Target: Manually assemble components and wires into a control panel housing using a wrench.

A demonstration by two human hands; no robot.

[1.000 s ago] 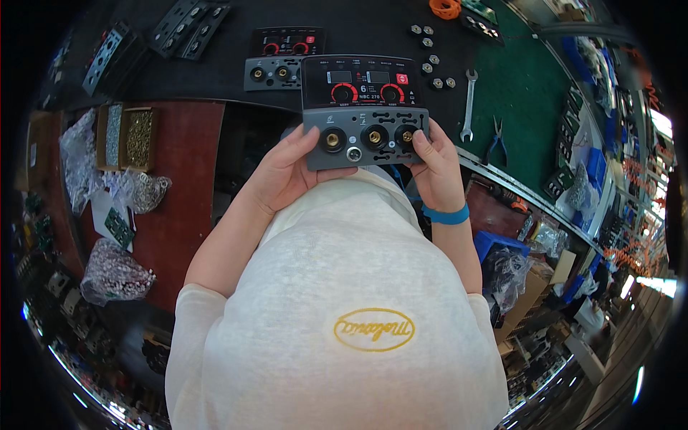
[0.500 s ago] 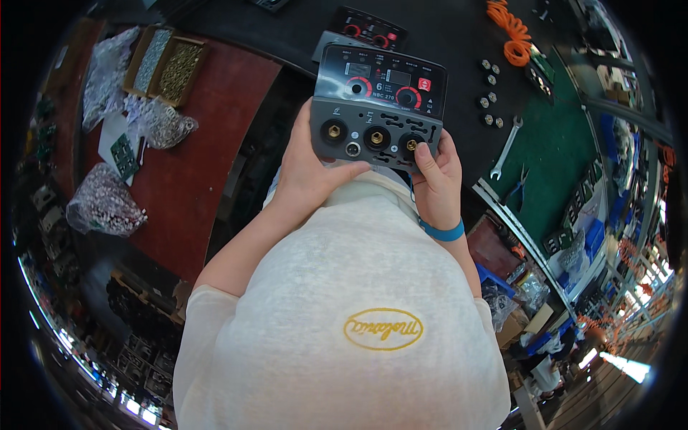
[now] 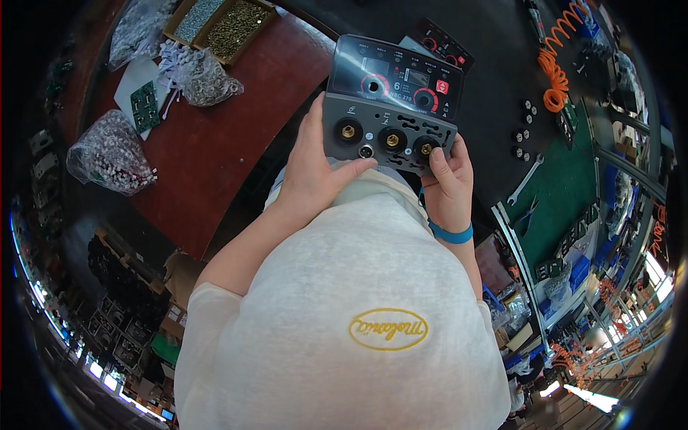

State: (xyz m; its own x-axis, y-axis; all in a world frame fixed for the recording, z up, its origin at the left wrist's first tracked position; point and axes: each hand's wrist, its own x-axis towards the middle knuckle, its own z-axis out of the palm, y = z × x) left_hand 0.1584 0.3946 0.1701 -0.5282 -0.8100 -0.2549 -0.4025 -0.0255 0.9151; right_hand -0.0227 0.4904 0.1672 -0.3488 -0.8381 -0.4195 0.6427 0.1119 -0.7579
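Observation:
Between my hands is a dark grey front panel [image 3: 337, 107] of a machine, with a glossy black control face on its upper part. Two red-ringed dials, a red label and several brass-centred sockets show on it. My left hand [image 3: 308, 168] grips its left edge, thumb along the lower rim. My right hand [image 3: 451, 175] closes on the lower right corner, the thumb beside the rightmost socket. A blue band circles my right wrist. Behind the held panel, a second similar panel [image 3: 448, 44] lies on the black tabletop, partly hidden.
On the red-brown table [image 3: 208, 158] to the left are a box of small metal parts [image 3: 229, 32], a bagged batch of small parts [image 3: 111, 154] and a green circuit board [image 3: 145, 107]. At right lie several black knobs [image 3: 523, 129], a wrench [image 3: 525, 179], pliers [image 3: 529, 215] and an orange coiled hose [image 3: 553, 79].
The view has turned, so the tables and their contents appear shifted. Both hands keep the same hold on the panel, which sits slightly further right in view and tilts a little more.

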